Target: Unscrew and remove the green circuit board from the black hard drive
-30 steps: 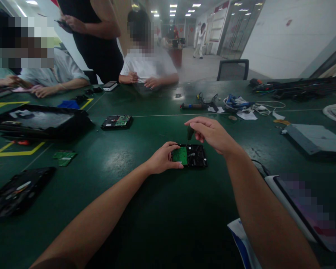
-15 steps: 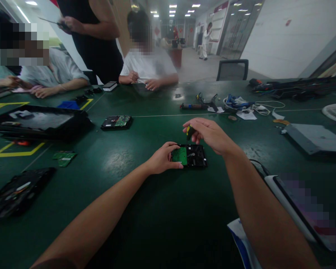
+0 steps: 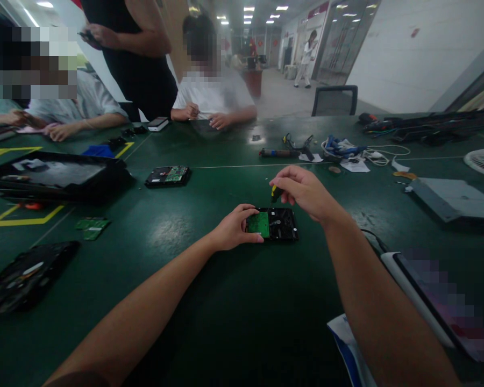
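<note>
A black hard drive (image 3: pixel 283 224) with a green circuit board (image 3: pixel 260 224) on its left half lies on the dark green table (image 3: pixel 226 295). My left hand (image 3: pixel 237 228) grips the drive's left end, thumb along the near edge and fingers over the far edge. Above the drive's far edge, my right hand (image 3: pixel 300 192) pinches a yellow and black screwdriver (image 3: pixel 276 192). The screwdriver's shaft points down toward the far edge near the board's right side. Whether its tip touches a screw is too small to make out.
Another hard drive (image 3: pixel 168 176) lies farther back on the left, with a black tray (image 3: pixel 60 174) beyond it. Loose green boards (image 3: pixel 92 228) sit at left. A grey metal box (image 3: pixel 457 199) and a tablet-like device (image 3: pixel 423 301) are at right. Co-workers sit across the table.
My right hand has shifted slightly, and the screwdriver leans more to the right at its handle. My left hand and the hard drive have stayed put.
</note>
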`<state>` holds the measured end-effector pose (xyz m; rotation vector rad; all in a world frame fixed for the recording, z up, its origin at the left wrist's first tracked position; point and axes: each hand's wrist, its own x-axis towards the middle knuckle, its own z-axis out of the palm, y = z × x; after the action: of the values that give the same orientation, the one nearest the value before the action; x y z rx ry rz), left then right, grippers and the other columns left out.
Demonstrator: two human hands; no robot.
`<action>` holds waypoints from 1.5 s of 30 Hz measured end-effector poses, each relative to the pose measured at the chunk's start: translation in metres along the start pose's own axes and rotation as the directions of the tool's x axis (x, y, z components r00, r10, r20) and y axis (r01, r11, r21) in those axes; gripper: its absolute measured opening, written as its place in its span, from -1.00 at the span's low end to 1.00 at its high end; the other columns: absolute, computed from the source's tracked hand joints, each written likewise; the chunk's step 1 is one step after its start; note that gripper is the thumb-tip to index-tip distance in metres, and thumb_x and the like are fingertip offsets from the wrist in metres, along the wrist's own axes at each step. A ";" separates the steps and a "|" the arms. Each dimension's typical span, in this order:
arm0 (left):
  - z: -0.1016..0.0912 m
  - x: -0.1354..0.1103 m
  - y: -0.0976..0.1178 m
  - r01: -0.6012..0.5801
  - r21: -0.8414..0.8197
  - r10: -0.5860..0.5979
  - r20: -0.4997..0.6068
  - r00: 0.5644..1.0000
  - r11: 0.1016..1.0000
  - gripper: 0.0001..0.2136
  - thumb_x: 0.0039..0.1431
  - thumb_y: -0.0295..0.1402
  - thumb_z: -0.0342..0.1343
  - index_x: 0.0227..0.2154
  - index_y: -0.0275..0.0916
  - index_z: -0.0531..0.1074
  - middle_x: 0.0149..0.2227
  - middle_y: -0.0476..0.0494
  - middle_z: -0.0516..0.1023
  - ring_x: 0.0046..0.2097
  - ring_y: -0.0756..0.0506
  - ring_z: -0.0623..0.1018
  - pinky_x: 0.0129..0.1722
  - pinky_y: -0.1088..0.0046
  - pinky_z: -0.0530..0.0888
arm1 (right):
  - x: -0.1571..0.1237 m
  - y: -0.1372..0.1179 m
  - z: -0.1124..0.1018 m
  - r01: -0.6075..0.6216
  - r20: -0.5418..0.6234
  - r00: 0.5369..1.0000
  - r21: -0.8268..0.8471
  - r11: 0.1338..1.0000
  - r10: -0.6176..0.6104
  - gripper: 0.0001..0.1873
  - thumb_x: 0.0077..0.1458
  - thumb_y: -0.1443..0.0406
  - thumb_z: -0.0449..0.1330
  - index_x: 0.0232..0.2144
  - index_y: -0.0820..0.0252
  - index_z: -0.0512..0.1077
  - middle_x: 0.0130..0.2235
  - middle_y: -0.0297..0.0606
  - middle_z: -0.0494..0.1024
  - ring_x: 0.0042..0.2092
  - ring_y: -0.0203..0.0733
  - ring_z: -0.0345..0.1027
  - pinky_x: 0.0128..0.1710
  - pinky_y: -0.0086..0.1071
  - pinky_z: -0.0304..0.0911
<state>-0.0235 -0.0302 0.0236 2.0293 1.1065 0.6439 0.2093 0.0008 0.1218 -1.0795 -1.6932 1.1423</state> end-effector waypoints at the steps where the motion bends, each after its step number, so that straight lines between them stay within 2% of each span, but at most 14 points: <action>1: 0.000 0.000 0.000 -0.004 -0.002 0.004 -0.001 1.000 1.000 -0.26 0.00 0.00 0.41 0.22 -0.14 0.36 0.31 -0.29 0.22 -0.32 -0.01 0.46 -0.29 0.30 0.54 | 0.000 0.000 0.001 -0.004 0.020 1.000 0.015 1.000 0.004 -0.84 0.23 0.17 0.24 -0.24 0.13 0.46 -0.23 -0.26 0.59 -0.51 -0.39 0.31 -0.61 -0.44 0.11; 4: 0.000 0.001 0.000 -0.010 -0.006 0.010 -0.005 1.000 1.000 -0.26 -0.01 0.00 0.42 0.21 -0.16 0.36 0.30 -0.30 0.24 -0.31 -0.01 0.46 -0.29 0.31 0.54 | 0.000 -0.001 0.003 -0.001 0.086 0.996 0.037 0.999 -0.002 -0.77 0.31 0.12 0.16 -0.17 0.12 0.50 -0.11 -0.22 0.61 -0.51 -0.40 0.33 -0.61 -0.45 0.12; 8: 0.000 0.000 0.002 -0.004 -0.001 0.004 -0.004 1.000 1.000 -0.27 0.00 0.00 0.41 0.21 -0.15 0.36 0.29 -0.30 0.24 -0.31 -0.01 0.46 -0.28 0.31 0.54 | 0.001 -0.002 0.004 -0.021 0.118 0.993 0.096 0.995 0.009 -0.71 0.34 0.10 0.11 -0.12 0.12 0.53 -0.11 -0.19 0.60 -0.45 -0.35 0.39 -0.53 -0.42 0.27; 11: 0.000 0.000 0.002 -0.001 -0.008 0.001 -0.003 1.000 1.000 -0.26 0.00 0.00 0.41 0.21 -0.15 0.36 0.29 -0.30 0.24 -0.31 -0.01 0.46 -0.29 0.31 0.54 | 0.001 -0.001 0.003 -0.032 0.120 0.993 0.124 0.992 0.017 -0.73 0.33 0.15 0.12 -0.06 0.10 0.53 -0.15 -0.21 0.58 -0.44 -0.33 0.39 -0.53 -0.41 0.26; 15: 0.001 0.000 0.000 -0.006 -0.005 0.006 -0.007 1.000 1.000 -0.26 0.00 0.00 0.41 0.22 -0.15 0.36 0.30 -0.30 0.23 -0.33 0.01 0.45 -0.29 0.31 0.54 | 0.000 0.001 0.000 0.043 0.064 0.997 0.012 0.999 -0.044 -0.76 0.27 0.11 0.22 -0.18 0.12 0.54 -0.36 -0.32 0.51 -0.44 -0.34 0.31 -0.53 -0.44 0.17; 19: 0.000 0.000 0.000 -0.007 0.006 0.007 -0.014 1.000 1.000 -0.25 -0.01 0.01 0.42 0.22 -0.16 0.36 0.31 -0.29 0.23 -0.33 0.01 0.45 -0.27 0.30 0.54 | 0.001 0.003 0.000 0.031 -0.023 0.999 -0.030 0.999 -0.032 -0.80 0.18 0.15 0.30 -0.32 0.15 0.46 -0.42 -0.34 0.49 -0.45 -0.34 0.30 -0.52 -0.44 0.17; 22: 0.000 0.000 0.001 -0.005 0.003 0.005 -0.009 1.000 1.000 -0.25 0.00 0.01 0.41 0.22 -0.17 0.36 0.31 -0.29 0.22 -0.32 0.01 0.45 -0.27 0.30 0.54 | 0.002 0.002 0.003 -0.001 -0.035 0.999 0.001 1.000 0.001 -0.85 0.20 0.20 0.26 -0.32 0.15 0.44 -0.34 -0.30 0.55 -0.50 -0.38 0.28 -0.58 -0.45 0.11; 26: 0.001 0.000 0.001 0.001 0.005 -0.001 -0.014 1.000 1.000 -0.25 -0.01 0.01 0.41 0.22 -0.15 0.36 0.30 -0.28 0.24 -0.32 0.00 0.46 -0.30 0.31 0.53 | 0.001 0.000 0.007 -0.016 0.065 0.998 0.058 0.998 0.012 -0.79 0.30 0.15 0.15 -0.19 0.14 0.50 -0.16 -0.22 0.62 -0.54 -0.42 0.27 -0.64 -0.46 0.05; 29: 0.001 0.000 0.001 0.001 0.000 -0.001 -0.011 1.000 1.000 -0.25 0.00 0.01 0.41 0.22 -0.15 0.36 0.29 -0.28 0.25 -0.31 -0.01 0.46 -0.30 0.31 0.53 | 0.001 -0.001 0.007 -0.023 0.112 0.994 0.078 0.997 0.015 -0.70 0.34 0.09 0.12 -0.15 0.15 0.52 -0.14 -0.19 0.61 -0.49 -0.39 0.34 -0.59 -0.46 0.16; 32: 0.001 0.000 0.002 -0.001 -0.004 0.001 -0.006 1.000 1.000 -0.25 -0.01 0.00 0.42 0.22 -0.16 0.36 0.29 -0.29 0.24 -0.32 -0.01 0.46 -0.29 0.30 0.54 | 0.001 -0.001 0.006 -0.036 0.132 0.991 0.123 0.992 0.020 -0.70 0.34 0.12 0.10 -0.08 0.14 0.52 -0.12 -0.18 0.58 -0.45 -0.35 0.38 -0.54 -0.43 0.24; 35: 0.000 0.000 0.003 0.004 -0.005 -0.004 -0.003 1.000 1.000 -0.25 -0.01 0.00 0.41 0.22 -0.16 0.36 0.30 -0.29 0.23 -0.32 0.00 0.46 -0.28 0.30 0.54 | 0.001 -0.001 0.003 -0.010 0.122 0.993 0.079 0.997 0.000 -0.73 0.32 0.16 0.14 -0.05 0.10 0.53 -0.22 -0.25 0.55 -0.46 -0.35 0.34 -0.57 -0.43 0.17; 39: -0.001 0.000 0.004 0.007 -0.002 -0.007 -0.003 1.000 1.000 -0.26 0.00 0.01 0.41 0.21 -0.15 0.37 0.31 -0.29 0.22 -0.32 0.00 0.46 -0.26 0.28 0.55 | 0.000 0.000 0.001 0.042 0.058 0.997 -0.018 0.999 -0.041 -0.78 0.24 0.11 0.26 -0.21 0.13 0.51 -0.40 -0.34 0.46 -0.45 -0.34 0.29 -0.55 -0.44 0.13; 45: 0.000 -0.001 0.004 0.016 -0.012 -0.016 0.001 1.000 1.000 -0.25 0.00 0.01 0.41 0.22 -0.14 0.35 0.31 -0.29 0.22 -0.32 0.00 0.45 -0.28 0.30 0.54 | -0.002 -0.002 0.003 0.000 0.052 0.999 -0.005 1.000 0.001 -0.76 0.21 0.10 0.28 -0.24 0.15 0.45 -0.40 -0.34 0.47 -0.47 -0.34 0.28 -0.56 -0.43 0.14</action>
<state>-0.0223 -0.0318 0.0266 2.0086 1.1146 0.6396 0.2069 -0.0023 0.1229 -1.0612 -1.7372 1.1766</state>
